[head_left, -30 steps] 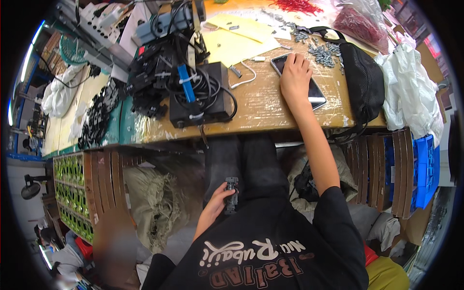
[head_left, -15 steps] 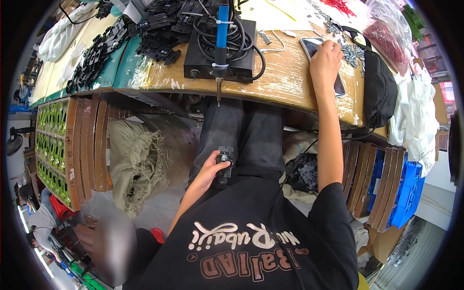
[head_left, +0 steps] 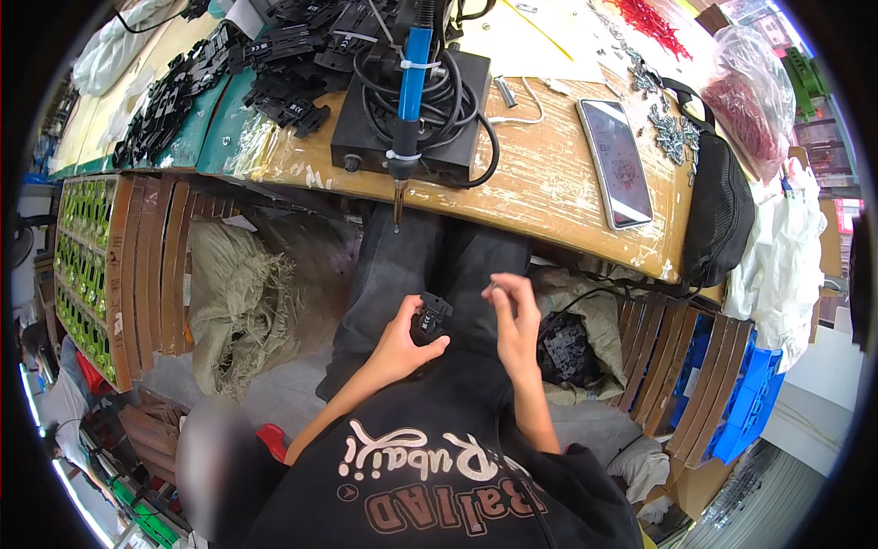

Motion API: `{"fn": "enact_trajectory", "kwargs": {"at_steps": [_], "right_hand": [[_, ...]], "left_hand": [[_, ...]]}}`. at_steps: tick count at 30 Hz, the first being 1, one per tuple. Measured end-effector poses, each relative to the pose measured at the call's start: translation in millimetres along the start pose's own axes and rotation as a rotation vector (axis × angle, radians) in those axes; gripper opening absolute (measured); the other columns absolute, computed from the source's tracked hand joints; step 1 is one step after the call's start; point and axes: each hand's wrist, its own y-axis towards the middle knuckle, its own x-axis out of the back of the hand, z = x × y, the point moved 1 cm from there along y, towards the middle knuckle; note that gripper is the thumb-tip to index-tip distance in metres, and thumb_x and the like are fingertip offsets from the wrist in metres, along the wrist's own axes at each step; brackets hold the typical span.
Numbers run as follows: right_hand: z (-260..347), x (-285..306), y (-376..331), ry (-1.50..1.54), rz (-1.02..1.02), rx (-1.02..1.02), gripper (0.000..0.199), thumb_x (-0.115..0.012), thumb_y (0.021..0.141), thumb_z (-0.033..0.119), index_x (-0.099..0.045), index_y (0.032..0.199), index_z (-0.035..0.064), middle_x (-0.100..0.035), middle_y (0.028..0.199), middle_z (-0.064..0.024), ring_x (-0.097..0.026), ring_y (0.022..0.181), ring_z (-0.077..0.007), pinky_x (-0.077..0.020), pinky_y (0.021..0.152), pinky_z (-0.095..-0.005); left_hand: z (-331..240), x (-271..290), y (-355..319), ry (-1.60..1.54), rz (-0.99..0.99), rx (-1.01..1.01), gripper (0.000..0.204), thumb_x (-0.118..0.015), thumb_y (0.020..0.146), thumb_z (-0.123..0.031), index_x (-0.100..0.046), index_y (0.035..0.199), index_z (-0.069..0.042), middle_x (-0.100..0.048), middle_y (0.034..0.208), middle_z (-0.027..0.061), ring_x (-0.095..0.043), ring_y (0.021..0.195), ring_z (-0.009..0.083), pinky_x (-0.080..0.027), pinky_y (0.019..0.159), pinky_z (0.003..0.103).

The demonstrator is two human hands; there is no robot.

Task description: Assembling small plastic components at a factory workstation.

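Observation:
Over my lap, my left hand (head_left: pixel 399 349) is closed round a black plastic housing (head_left: pixel 432 317), with the thumb on its near end. To the right of it and a little apart, my right hand (head_left: pixel 519 331) has thumb and forefinger pinched on a tiny greyish metal piece (head_left: pixel 495 289). Its exact kind is too small to make out. Above the lap, a blue electric screwdriver (head_left: pixel 413 82) hangs point down at the table's edge, and neither hand touches it.
A black box with coiled cable (head_left: pixel 366 151) sits behind the screwdriver. On the table lie a phone (head_left: pixel 615 160), loose small metal parts (head_left: pixel 675 137), a black pouch (head_left: pixel 718 201) and heaped black plastic parts (head_left: pixel 288 69). A sack of black parts (head_left: pixel 572 352) stands right of my legs.
My right hand has left the phone and come down to my lap, fingers pinched. My left hand has lifted and tilted the black housing. The view has shifted slightly.

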Motion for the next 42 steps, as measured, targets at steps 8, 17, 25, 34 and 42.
{"fn": "enact_trajectory", "kwargs": {"at_steps": [8, 17, 25, 34, 42], "right_hand": [[5, 2, 3, -0.018, 0.082, 0.013, 0.016, -0.054, 0.080, -0.002, -0.054, 0.096, -0.0027, -0.062, 0.089, -0.0107, -0.059, 0.079, -0.0138, -0.0460, 0.071, -0.0239], [28, 7, 23, 0.450, 0.163, -0.157, 0.025, -0.061, 0.071, -0.010, -0.040, 0.074, 0.0033, -0.061, 0.082, -0.0226, -0.062, 0.073, -0.0214, -0.0521, 0.065, -0.0284], [35, 3, 21, 0.421, 0.197, -0.131, 0.018, -0.062, 0.072, -0.007, -0.053, 0.086, -0.0016, -0.061, 0.073, -0.0141, -0.061, 0.068, -0.0168, -0.0490, 0.057, -0.0236], [41, -1, 17, 0.243, 0.294, 0.040, 0.018, -0.057, 0.076, -0.006, -0.062, 0.093, -0.0022, -0.057, 0.080, -0.0091, -0.055, 0.067, -0.0129, -0.0438, 0.059, -0.0212], [65, 2, 20, -0.180, 0.297, 0.349, 0.010, -0.062, 0.069, -0.006, -0.057, 0.076, -0.0021, -0.057, 0.078, -0.0080, -0.057, 0.071, -0.0182, -0.0453, 0.063, -0.0258]], "left_hand": [[-40, -5, 11, -0.114, 0.126, 0.268, 0.035, -0.064, 0.075, -0.011, -0.039, 0.099, -0.002, -0.058, 0.086, 0.0106, -0.059, 0.073, 0.0120, -0.048, 0.065, 0.025], [-53, 0, 6, -0.506, 0.112, 0.110, 0.021, -0.045, 0.086, -0.004, -0.034, 0.104, -0.004, -0.059, 0.089, 0.0112, -0.057, 0.067, 0.0102, -0.048, 0.057, 0.023], [-65, 6, 3, -0.437, 0.065, 0.103, 0.023, -0.048, 0.084, -0.004, -0.037, 0.105, -0.002, -0.061, 0.086, 0.0103, -0.056, 0.064, 0.0087, -0.046, 0.053, 0.021], [-62, 7, 2, -0.374, 0.056, 0.069, 0.026, -0.053, 0.082, -0.006, -0.043, 0.105, -0.001, -0.062, 0.083, 0.0085, -0.056, 0.062, 0.0071, -0.044, 0.051, 0.020], [-71, 15, -2, 0.002, 0.086, -0.052, 0.027, -0.059, 0.076, -0.004, -0.048, 0.101, -0.001, -0.058, 0.072, 0.0102, -0.055, 0.058, 0.0143, -0.042, 0.055, 0.026]]}}
